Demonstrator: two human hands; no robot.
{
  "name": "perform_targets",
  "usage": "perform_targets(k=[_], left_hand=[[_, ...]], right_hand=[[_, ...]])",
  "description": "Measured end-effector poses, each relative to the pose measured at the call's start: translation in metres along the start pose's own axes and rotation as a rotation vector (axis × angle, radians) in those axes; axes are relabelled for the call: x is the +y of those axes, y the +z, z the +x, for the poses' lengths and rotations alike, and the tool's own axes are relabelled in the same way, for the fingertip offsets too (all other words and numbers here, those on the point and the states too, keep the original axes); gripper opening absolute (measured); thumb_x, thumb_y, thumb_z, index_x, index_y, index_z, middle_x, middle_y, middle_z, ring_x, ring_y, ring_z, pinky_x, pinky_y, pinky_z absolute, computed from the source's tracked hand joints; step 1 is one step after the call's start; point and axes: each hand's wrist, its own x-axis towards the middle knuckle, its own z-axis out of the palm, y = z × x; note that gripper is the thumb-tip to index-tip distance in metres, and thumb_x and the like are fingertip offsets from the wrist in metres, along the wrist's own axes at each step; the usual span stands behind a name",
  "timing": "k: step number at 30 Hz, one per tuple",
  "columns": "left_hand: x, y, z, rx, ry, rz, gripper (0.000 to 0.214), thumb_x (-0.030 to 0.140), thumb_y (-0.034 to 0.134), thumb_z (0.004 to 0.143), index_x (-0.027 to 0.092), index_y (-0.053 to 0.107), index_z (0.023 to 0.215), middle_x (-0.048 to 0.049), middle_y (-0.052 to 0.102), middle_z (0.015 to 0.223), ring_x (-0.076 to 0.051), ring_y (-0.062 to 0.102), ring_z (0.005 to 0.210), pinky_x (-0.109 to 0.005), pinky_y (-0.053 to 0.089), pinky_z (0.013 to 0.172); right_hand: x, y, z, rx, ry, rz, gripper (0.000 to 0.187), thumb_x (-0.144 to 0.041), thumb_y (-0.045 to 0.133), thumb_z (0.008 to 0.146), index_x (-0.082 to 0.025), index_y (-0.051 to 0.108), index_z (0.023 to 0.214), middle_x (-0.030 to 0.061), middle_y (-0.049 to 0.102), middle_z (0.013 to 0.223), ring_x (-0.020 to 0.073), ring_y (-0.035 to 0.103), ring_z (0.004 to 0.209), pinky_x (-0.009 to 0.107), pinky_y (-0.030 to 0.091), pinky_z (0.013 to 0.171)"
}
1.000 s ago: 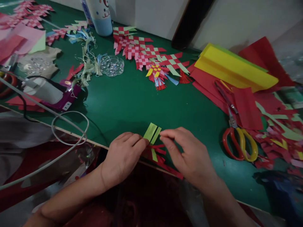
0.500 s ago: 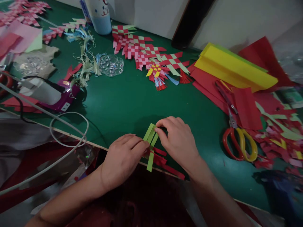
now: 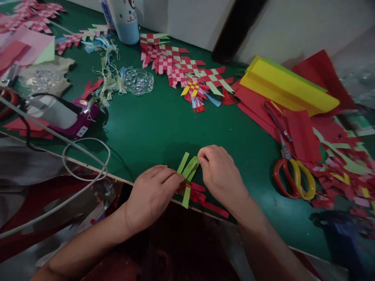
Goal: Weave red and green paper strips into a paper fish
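Near the table's front edge, green paper strips (image 3: 190,168) and red paper strips (image 3: 202,198) cross each other between my hands. My left hand (image 3: 156,191) is closed over the left side of the crossing, its fingertips hiding where the strips meet. Thumb and index finger of my right hand (image 3: 221,171) pinch the upper end of a green strip, bending it up and to the right. Another green strip end stands free on the left, and one hangs down past the red strips.
Scissors (image 3: 290,171) with red and yellow handles lie right, by yellow paper (image 3: 288,86) and paper scraps (image 3: 342,171). Woven paper fish (image 3: 175,64) line the back, near a bottle (image 3: 127,23) and a tray of small eyes (image 3: 139,82). A white cable (image 3: 88,156) crosses the left edge.
My right hand has drawn a green strip slightly right, away from the strip beside it, so a gap shows between them. My left hand has stayed in place.
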Motion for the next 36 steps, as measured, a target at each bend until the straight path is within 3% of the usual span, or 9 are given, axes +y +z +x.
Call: perform_targets(k=[7,12,19,23,31,36], left_hand=[[0.000,0.001,0.000,0.027,0.011,-0.003,0.012,0.020,0.050,0.094,0.018,0.062,0.094,-0.0029,0.065,0.083,-0.019,0.061,0.080,-0.035,0.052,0.078],[0.000,0.000,0.001,0.012,-0.003,-0.008,0.011,0.020,0.051,0.094,0.018,0.062,0.093,-0.0029,0.065,0.083,-0.019,0.061,0.080,-0.034,0.052,0.077],[-0.001,-0.001,0.001,0.023,-0.009,-0.011,0.021,0.012,0.042,0.093,0.017,0.063,0.092,-0.0049,0.066,0.085,-0.020,0.062,0.082,-0.036,0.053,0.078],[-0.002,0.000,-0.001,0.021,-0.014,-0.050,0.018,0.010,0.047,0.091,0.017,0.062,0.095,-0.0040,0.067,0.087,-0.019,0.062,0.083,-0.035,0.053,0.078],[0.002,-0.003,0.002,-0.022,-0.035,-0.048,0.017,0.015,0.044,0.095,0.018,0.060,0.100,-0.0043,0.066,0.089,-0.021,0.061,0.083,-0.036,0.051,0.076],[0.006,-0.003,0.002,-0.007,-0.094,-0.010,0.021,0.018,0.042,0.096,0.013,0.055,0.112,-0.0063,0.065,0.087,-0.022,0.061,0.084,-0.038,0.051,0.078]], right_hand=[[-0.001,-0.001,-0.005,0.002,0.042,0.287,0.011,-0.022,0.050,0.091,-0.022,0.058,0.097,0.0011,0.066,0.088,0.0146,0.060,0.081,0.027,0.045,0.072],[-0.004,-0.003,-0.005,0.070,0.062,0.318,0.020,-0.023,0.052,0.090,-0.022,0.063,0.107,0.0027,0.069,0.092,0.0151,0.063,0.081,0.030,0.049,0.075],[-0.004,-0.018,-0.033,0.079,-0.190,0.299,0.016,-0.011,0.050,0.091,-0.021,0.060,0.098,0.0012,0.067,0.091,0.0133,0.060,0.087,0.028,0.048,0.079],[-0.004,-0.020,-0.051,0.068,-0.328,0.327,0.021,-0.004,0.048,0.088,-0.019,0.060,0.095,0.0027,0.066,0.088,0.0148,0.056,0.086,0.029,0.049,0.078],[-0.012,-0.028,-0.065,-0.046,-0.516,0.132,0.016,-0.014,0.050,0.092,-0.019,0.064,0.092,0.0016,0.067,0.090,0.0178,0.053,0.092,0.034,0.042,0.084],[-0.018,-0.035,-0.063,0.012,-0.576,0.103,0.020,-0.015,0.046,0.095,-0.020,0.065,0.092,0.0015,0.068,0.090,0.0179,0.054,0.090,0.035,0.040,0.085]])
